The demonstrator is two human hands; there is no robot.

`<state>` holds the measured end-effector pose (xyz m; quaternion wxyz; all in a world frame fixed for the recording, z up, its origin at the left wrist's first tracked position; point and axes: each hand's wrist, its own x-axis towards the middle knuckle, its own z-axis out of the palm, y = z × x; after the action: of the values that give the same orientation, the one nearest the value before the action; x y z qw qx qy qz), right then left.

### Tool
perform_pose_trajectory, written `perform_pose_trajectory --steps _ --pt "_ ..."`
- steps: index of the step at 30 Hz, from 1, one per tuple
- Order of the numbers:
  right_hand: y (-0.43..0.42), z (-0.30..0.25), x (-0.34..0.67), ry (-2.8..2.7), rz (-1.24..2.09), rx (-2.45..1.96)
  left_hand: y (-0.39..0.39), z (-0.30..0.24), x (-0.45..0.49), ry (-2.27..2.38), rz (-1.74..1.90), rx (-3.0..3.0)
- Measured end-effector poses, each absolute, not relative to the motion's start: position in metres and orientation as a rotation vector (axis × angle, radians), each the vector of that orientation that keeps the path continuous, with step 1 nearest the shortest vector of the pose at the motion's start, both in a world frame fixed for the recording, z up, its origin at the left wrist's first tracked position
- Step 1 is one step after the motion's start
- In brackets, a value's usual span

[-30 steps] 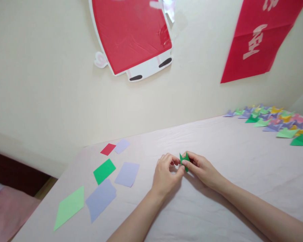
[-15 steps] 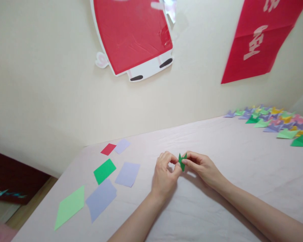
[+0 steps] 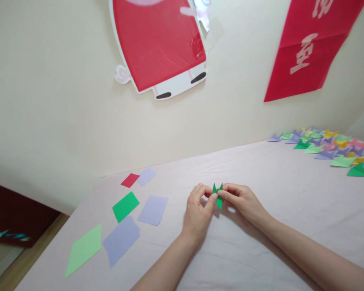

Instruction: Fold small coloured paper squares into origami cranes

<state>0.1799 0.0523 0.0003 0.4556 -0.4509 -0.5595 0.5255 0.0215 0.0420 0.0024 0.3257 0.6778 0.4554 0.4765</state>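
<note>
A small dark green piece of folded origami paper [image 3: 220, 202] is pinched between both hands above the pale cloth. Two narrow points stick up from it and one point hangs down. My left hand [image 3: 200, 208] grips its left side between thumb and index finger. On the right side, my right hand [image 3: 244, 202] pinches it the same way, thumb toward me. The fingertips cover the middle of the folded paper.
To the left lie flat paper sheets: red [image 3: 130, 180], dark green [image 3: 125, 207], light green [image 3: 84, 250] and several lilac ones [image 3: 153, 210]. Many folded paper pieces [image 3: 342, 161] stand in rows at the far right. A wall [image 3: 79, 121] rises behind the cloth-covered surface [image 3: 230, 258].
The green folded paper has turned slightly, and its lower point shows more fully below my fingers. Both hands still pinch it, with only small finger shifts.
</note>
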Motion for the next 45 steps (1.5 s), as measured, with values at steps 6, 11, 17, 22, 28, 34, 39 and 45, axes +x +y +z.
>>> perform_pose_trajectory --steps 6,11,17,22,28,34,39,45 --pt "0.053 -0.002 0.179 -1.416 1.217 -1.08 0.043 -0.001 0.023 1.207 1.223 1.666" --pt "0.055 -0.006 0.183 -1.396 1.21 -1.025 0.04 -0.001 0.027 1.151 1.061 1.647" --pt "0.053 -0.007 0.181 -1.356 1.231 -0.994 0.039 -0.001 0.03 1.138 1.07 1.573" --pt "0.051 0.0 0.178 -1.273 1.295 -0.936 0.038 -0.007 0.031 1.257 1.032 1.729" --pt "0.053 -0.001 0.181 -1.227 1.196 -0.971 0.036 0.001 0.031 1.335 1.182 1.832" --pt "0.055 -0.002 0.182 -1.22 1.178 -0.973 0.037 0.016 0.039 1.28 1.365 1.807" --pt "0.053 -0.002 0.181 -1.182 1.242 -0.98 0.038 0.007 0.045 1.298 1.344 1.776" --pt "0.055 -0.004 0.182 -1.235 1.171 -1.022 0.037 0.003 0.043 1.322 1.332 1.784"
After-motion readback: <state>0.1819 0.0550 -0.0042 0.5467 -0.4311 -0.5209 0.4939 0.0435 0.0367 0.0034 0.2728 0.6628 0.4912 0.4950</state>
